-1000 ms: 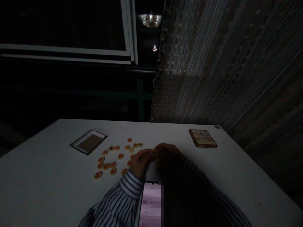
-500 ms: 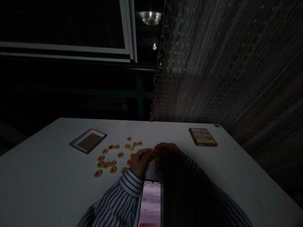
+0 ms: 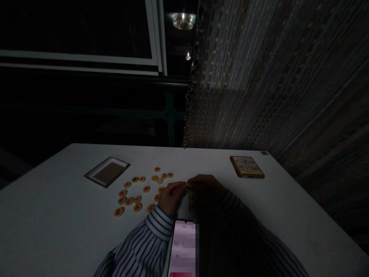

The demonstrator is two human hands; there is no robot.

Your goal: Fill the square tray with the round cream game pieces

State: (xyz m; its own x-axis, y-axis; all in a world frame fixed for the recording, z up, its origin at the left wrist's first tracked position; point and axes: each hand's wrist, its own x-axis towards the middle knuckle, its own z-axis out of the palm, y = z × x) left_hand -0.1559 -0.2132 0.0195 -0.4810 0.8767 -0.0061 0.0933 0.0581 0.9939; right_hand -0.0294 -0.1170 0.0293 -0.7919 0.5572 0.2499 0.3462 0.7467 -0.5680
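Observation:
My left hand [image 3: 171, 198] and my right hand [image 3: 209, 188] meet fingertip to fingertip over the middle of the table. Pinched between them is a small round xiangqi piece [image 3: 188, 186], mostly covered by the fingers. Under my right hand more pieces seem to stand in deep shadow, too dark to make out well. Left of my left hand lie several loose xiangqi pieces [image 3: 129, 201], pale wooden discs, many with red characters. A few at the back show blank or dark-marked faces, such as a plain disc [image 3: 159, 181].
A phone [image 3: 181, 246] with a lit timer screen lies at the front, between my forearms. An open shallow box half [image 3: 99, 182] rests at the back left of the white table [image 3: 57, 215]. A printed box lid [image 3: 248, 167] lies back right, before a string curtain [image 3: 230, 77].
Both hands stay nearly in place. The piece between the fingertips has tilted or turned, so its marked face shows less than before.

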